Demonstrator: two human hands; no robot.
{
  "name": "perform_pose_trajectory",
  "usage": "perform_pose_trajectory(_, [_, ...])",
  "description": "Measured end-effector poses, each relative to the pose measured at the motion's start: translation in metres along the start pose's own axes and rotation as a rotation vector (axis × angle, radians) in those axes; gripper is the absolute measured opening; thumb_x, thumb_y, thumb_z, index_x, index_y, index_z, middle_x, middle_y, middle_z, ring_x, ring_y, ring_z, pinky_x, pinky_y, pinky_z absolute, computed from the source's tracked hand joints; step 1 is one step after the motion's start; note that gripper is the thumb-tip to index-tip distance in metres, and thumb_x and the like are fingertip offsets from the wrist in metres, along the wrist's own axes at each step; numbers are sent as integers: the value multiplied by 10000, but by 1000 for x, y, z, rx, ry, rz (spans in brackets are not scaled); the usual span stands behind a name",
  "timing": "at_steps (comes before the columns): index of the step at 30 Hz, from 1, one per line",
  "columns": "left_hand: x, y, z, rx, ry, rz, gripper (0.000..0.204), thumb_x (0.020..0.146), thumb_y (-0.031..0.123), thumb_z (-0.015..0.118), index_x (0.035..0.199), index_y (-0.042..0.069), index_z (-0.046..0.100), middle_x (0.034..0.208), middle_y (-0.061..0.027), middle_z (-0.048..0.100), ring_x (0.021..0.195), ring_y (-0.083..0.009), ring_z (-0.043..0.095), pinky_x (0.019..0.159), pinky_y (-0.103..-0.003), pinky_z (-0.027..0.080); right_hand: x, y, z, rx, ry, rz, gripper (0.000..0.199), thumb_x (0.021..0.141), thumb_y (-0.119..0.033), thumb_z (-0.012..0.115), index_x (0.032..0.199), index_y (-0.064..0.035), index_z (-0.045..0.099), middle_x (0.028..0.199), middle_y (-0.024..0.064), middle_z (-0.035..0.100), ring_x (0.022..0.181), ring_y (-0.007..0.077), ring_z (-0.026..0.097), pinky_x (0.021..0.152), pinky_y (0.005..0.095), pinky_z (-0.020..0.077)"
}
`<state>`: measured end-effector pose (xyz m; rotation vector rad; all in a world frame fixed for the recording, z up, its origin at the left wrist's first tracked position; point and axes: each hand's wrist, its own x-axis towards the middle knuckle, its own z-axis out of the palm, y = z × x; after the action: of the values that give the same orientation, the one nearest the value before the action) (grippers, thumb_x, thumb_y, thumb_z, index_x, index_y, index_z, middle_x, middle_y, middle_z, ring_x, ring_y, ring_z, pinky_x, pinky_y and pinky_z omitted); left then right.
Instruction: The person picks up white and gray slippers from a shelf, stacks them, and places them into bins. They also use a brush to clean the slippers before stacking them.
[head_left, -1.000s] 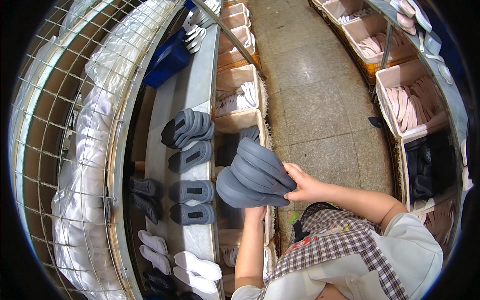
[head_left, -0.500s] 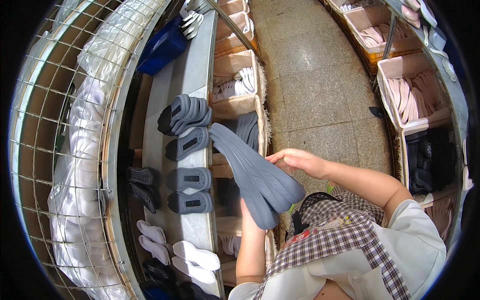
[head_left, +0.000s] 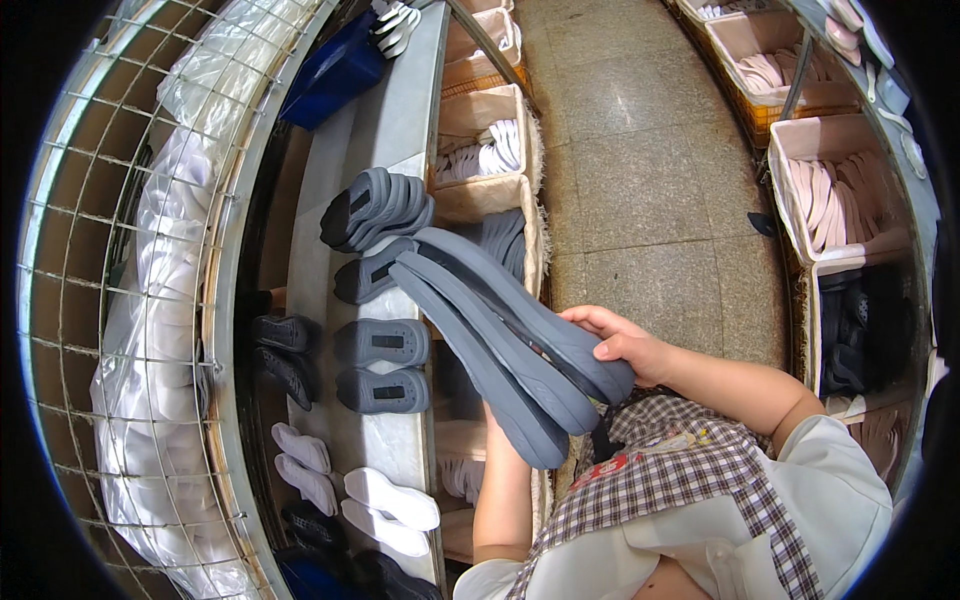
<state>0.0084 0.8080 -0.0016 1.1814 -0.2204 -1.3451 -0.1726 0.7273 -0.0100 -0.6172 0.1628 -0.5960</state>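
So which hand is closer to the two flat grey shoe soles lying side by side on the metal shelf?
Left. The left hand is hidden beneath the held stack of grey soles, just beside the two flat grey shoe soles. The right hand grips the stack's far end, further right.

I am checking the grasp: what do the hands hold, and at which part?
The right hand grips a stack of grey shoe soles at the end nearest the person. The left hand is hidden under the stack, so its hold cannot be told.

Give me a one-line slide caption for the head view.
Right hand grips a stack of grey shoe soles above a steel bench.
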Motion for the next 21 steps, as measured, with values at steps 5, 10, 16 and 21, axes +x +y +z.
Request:
perform_pose_trajectory(5, [-4,5,7,-194,-96,-30,366,932,326,497,1116,17,559,1034,-100,615,919,-206,610,785,-322,527,1,4,-6,-145,-74,-22,661,787,-116,559,1398,-10,329,1434,174,344,1332,260,337,1088,394,287])
perform_pose_trajectory(10, [4,3,5,-61,-100,-10,382,926,324,504,1126,2,555,1046,-110,616,939,-221,607,803,-330,523,5,9,-6,-230,-110,-94,666,792,-139,569,1396,2,328,1479,161,297,1365,265,294,1115,398,239])
perform_pose_trajectory(16, [5,0,-18,-346,-137,-73,413,923,328,511,1156,-13,542,1076,-127,614,954,-241,604,834,-344,515,10,13,-6,-158,-94,-41,698,783,-182,591,1399,7,323,1478,160,299,1355,263,314,1113,394,247])
perform_pose_trajectory(21, [6,6,-23,-210,-152,-28,394,952,286,482,1245,21,488,1147,-109,580,1020,-213,580,856,-322,505,19,21,-5,-187,-102,-1,691,798,-170,585,1410,1,314,1453,150,338,1332,260,346,1097,386,273])
